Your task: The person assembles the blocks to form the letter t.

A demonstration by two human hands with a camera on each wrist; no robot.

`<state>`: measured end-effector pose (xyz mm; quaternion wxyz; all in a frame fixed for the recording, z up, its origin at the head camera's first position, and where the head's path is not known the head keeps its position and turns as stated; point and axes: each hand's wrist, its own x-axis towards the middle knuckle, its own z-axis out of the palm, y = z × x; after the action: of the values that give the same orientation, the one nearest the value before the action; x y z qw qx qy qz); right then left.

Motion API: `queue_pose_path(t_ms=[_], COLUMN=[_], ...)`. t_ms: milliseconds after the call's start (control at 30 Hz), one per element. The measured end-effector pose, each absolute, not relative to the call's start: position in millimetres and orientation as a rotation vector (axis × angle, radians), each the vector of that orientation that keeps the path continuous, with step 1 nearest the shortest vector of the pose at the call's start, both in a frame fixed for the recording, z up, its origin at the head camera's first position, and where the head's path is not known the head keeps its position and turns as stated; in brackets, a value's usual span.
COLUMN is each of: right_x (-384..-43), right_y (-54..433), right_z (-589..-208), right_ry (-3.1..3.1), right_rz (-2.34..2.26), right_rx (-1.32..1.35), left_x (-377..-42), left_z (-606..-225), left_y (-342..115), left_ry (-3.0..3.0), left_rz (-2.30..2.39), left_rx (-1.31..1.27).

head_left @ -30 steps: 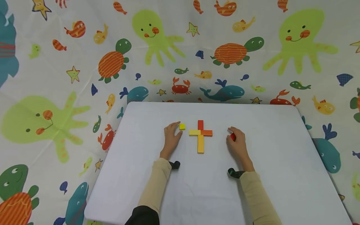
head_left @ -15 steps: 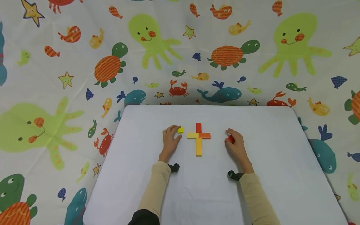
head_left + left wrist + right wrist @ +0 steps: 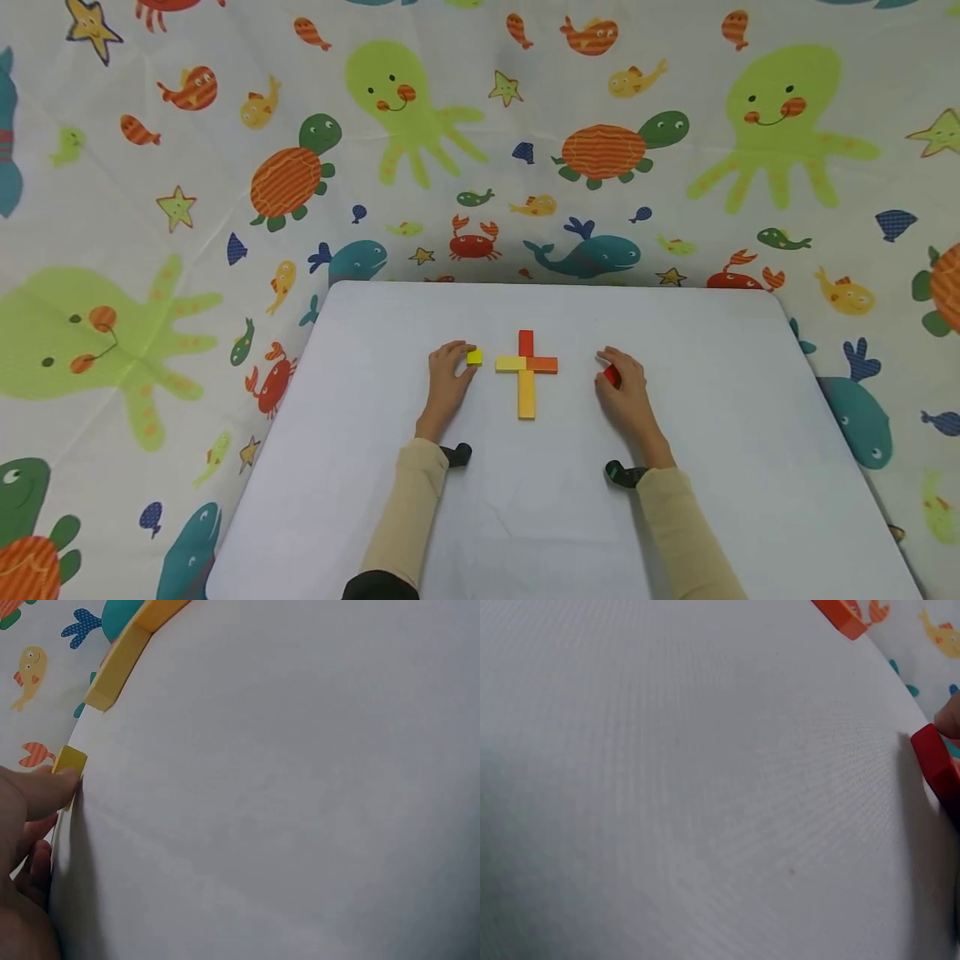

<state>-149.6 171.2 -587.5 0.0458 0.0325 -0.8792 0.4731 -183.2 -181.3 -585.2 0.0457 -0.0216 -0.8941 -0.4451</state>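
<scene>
My left hand (image 3: 446,382) pinches a small yellow block (image 3: 475,357) between thumb and fingers, just left of a cross of flat blocks. In the left wrist view the thumb lies against this yellow block (image 3: 70,759). Right of the cross, my right hand (image 3: 628,397) grips a red block (image 3: 612,376), partly hidden by the fingers; its end (image 3: 932,757) shows in the right wrist view. The cross has a red block (image 3: 526,342) at the top, a pale yellow block (image 3: 511,364) at left, an orange block (image 3: 543,365) at right and a long amber block (image 3: 527,396) below.
The blocks lie on a white table (image 3: 360,417) with rounded corners. Behind and beside it hangs a cloth (image 3: 442,75) printed with sea animals. A dark wrist camera (image 3: 624,474) juts inward from the right wrist, another (image 3: 457,455) from the left.
The left thumb and fingers have closed on the yellow block, which has come slightly nearer to me. My right hand keeps its hold on the red block. The head view has shifted a little.
</scene>
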Motion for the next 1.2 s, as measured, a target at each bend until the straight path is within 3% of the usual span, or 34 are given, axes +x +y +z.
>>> queue_pose_path(t_ms=[1200], right_x=[-148.9], right_y=[170.3], right_z=[-585.4], right_ry=[-2.704], right_rz=[1.405], right_rx=[0.119], left_x=[-138.2], left_z=[-573.9], left_y=[-170.9], left_ry=[-2.735], left_rz=[-1.258], left_rx=[-0.117])
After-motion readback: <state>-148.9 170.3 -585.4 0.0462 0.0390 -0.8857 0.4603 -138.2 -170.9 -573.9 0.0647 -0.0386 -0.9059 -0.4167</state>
